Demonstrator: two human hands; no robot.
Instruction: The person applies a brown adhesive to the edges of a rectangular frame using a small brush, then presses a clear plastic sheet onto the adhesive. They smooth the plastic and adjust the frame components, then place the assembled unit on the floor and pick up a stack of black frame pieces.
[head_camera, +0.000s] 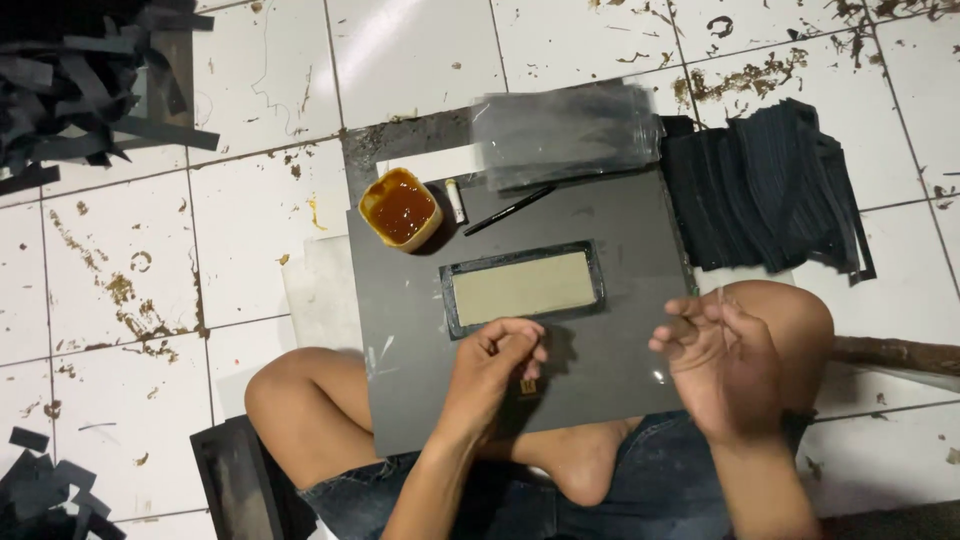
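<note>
Head view: left hand (497, 362) pinches a small brush, its bristle tip (529, 385) poking out just below the curled fingers (520, 345), over a dark grey board (610, 250) resting on the crossed legs. Right hand (722, 362) holds a thin clear sheet (668, 345), fingers loosely bent. Near above lies a black-framed tan panel (523, 287); a glue tub (401, 207) sits farther up. Stained white floor tiles (250, 200) surround.

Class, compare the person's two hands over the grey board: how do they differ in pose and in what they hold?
The left hand is curled, pinching a small brush down against the grey board; the right hand is raised with fingers loosely spread, and what it holds, if anything, is unclear. The left hand sits below the framed tan panel; the right hand hangs over the board's right edge, above the knee. Both are bare.
</note>
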